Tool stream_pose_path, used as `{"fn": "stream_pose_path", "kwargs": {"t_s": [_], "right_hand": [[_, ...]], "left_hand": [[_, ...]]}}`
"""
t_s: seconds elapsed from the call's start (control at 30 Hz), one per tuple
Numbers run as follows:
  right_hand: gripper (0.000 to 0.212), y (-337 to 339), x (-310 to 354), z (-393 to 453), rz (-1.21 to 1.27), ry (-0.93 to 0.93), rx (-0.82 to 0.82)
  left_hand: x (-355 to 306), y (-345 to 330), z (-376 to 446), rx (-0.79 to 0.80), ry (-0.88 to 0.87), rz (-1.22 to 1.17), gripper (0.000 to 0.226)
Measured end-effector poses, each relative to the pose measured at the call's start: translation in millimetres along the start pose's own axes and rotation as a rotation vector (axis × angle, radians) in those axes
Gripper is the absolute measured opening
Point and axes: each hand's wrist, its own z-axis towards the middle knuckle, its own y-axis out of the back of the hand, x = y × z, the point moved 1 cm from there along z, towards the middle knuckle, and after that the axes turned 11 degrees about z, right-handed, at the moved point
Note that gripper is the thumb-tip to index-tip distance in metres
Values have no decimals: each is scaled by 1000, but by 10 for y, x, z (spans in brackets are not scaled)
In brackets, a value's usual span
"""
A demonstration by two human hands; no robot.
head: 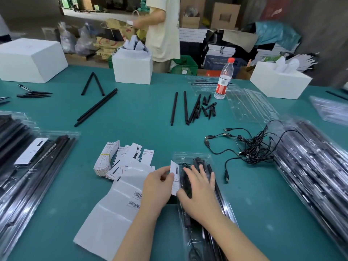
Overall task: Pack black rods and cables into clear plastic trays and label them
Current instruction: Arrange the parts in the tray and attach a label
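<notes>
A card (174, 178) is pinched by the left hand (157, 185) at the left edge of the filled tray (195, 194), which is pressed flat by the open right hand (199, 187); labelling seems under way, and tucking the card in is likely called for next.

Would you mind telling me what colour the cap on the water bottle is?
The cap on the water bottle is red, seen in the head view.

Glossy clear plastic tray (190, 157), paper card (174, 178)
</notes>
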Motion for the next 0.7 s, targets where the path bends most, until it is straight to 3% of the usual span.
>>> {"fn": "stream_pose_path", "kwargs": {"t_s": [0.17,0.43,0.7], "right_hand": [[73,19,2,1,48,-2,-7],[70,66,25,-7,132,0,-48],[72,56,46,-51,202,44,-66]], "left_hand": [[18,44,18,23,90,-129,15],[-66,100,9,72,18,-110,14],[-85,142,3,179,149,-296,19]]}}
